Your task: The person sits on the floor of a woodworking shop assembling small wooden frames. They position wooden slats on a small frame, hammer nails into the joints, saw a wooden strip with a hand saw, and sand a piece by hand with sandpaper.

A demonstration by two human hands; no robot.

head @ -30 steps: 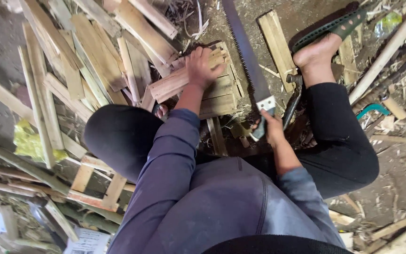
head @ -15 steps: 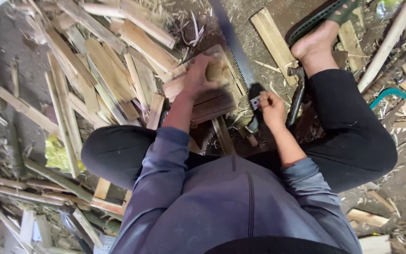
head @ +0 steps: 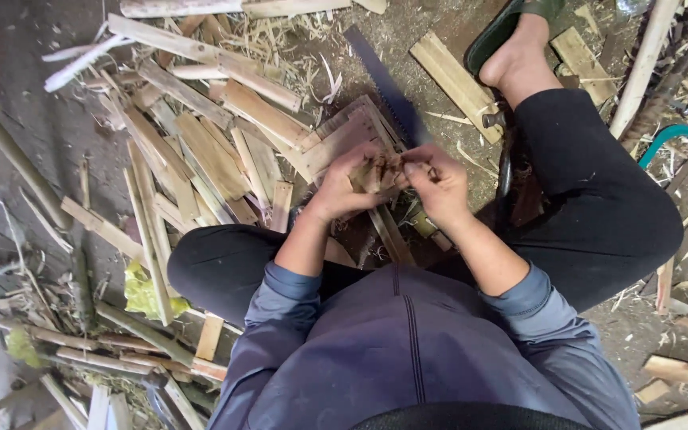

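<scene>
both hands meet above the lap, the left hand (head: 342,185) and right hand (head: 436,185) pinched together on small bamboo slivers (head: 381,170), just beside a saw blade (head: 384,86).

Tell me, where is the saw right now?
In the head view the saw lies on the ground just beyond both hands, slanting up and left, between the heap of wood strips and the sandalled foot.

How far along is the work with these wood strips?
Done: many cut strips lie piled to the person's left, with shavings around them. In hand: the left hand and right hand together pinch a small wood piece above the block; the saw lies unheld. Left: uncut poles remain at right.
</scene>
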